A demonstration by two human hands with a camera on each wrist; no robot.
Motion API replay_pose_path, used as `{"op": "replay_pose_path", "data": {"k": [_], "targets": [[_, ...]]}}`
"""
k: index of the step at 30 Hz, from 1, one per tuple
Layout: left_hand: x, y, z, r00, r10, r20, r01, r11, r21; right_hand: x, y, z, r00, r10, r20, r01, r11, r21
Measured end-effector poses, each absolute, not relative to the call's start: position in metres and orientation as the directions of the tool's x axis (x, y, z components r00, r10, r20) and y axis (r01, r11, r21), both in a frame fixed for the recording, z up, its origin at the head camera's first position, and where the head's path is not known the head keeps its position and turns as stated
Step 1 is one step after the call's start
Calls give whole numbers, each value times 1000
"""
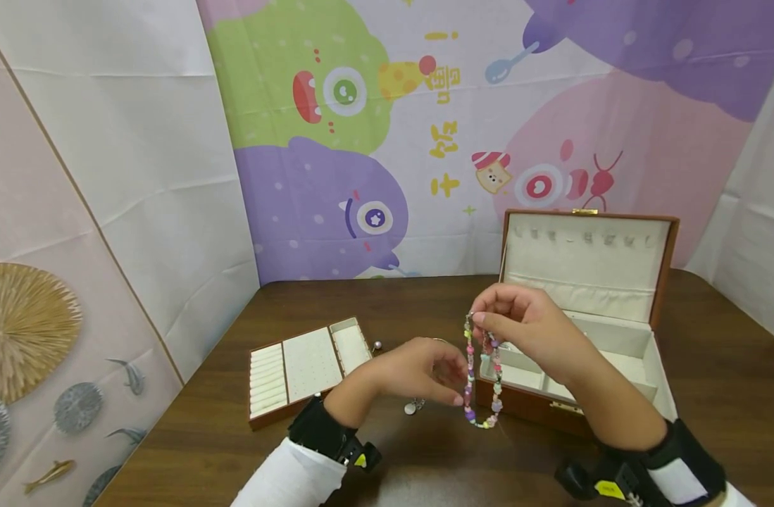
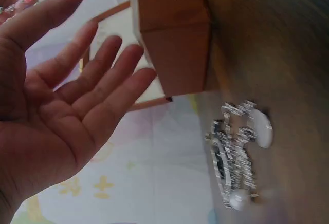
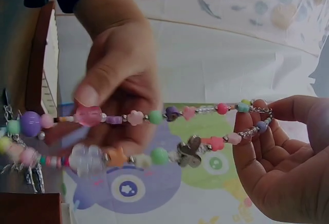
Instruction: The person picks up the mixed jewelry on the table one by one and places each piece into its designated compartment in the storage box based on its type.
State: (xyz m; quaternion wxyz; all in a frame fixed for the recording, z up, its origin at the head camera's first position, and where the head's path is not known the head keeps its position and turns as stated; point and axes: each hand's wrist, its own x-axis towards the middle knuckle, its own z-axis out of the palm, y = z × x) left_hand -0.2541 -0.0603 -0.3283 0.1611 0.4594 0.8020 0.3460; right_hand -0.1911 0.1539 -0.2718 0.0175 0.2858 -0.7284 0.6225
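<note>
My right hand [image 1: 532, 324] pinches the clasp end of a colourful beaded necklace [image 1: 497, 405], which hangs down as a loop in the head view. Purple, pink, green and clear beads with flower and star shapes show along the necklace [image 3: 159, 155] in the right wrist view. Just left of the loop is my left hand [image 1: 418, 366], close to its lower part. In the left wrist view the left hand [image 2: 72, 100] has its fingers extended and spread, with nothing in the palm. Below it on the table lies silver chain jewellery [image 2: 231, 152] with a white disc.
Behind the right hand stands a brown jewellery box [image 1: 513, 398], its lid [image 1: 583, 260] raised and its lining cream. A lift-out tray [image 1: 309, 357] with ring rolls lies at left on the wooden table [image 1: 209, 436]. A printed cloth [image 1: 425, 246] hangs behind.
</note>
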Motion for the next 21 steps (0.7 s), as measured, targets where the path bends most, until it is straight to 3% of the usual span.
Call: {"op": "replay_pose_path", "data": {"k": [4, 7, 11, 21], "targets": [[-249, -58, -318, -561, 813, 158, 548, 222, 806, -189, 152, -271, -814, -431, 390, -459, 66, -886], [-244, -56, -309, -580, 775, 250, 399, 2, 917, -187, 152, -270, -803, -433, 409, -491, 94, -866], [-236, -54, -301, -598, 723, 346, 304, -196, 932, -185, 152, -268, -815, -396, 422, -520, 180, -835], [-226, -55, -292, -680, 546, 488, 516, -116, 849, -187, 153, -268, -822, -390, 415, -528, 247, -813]]}}
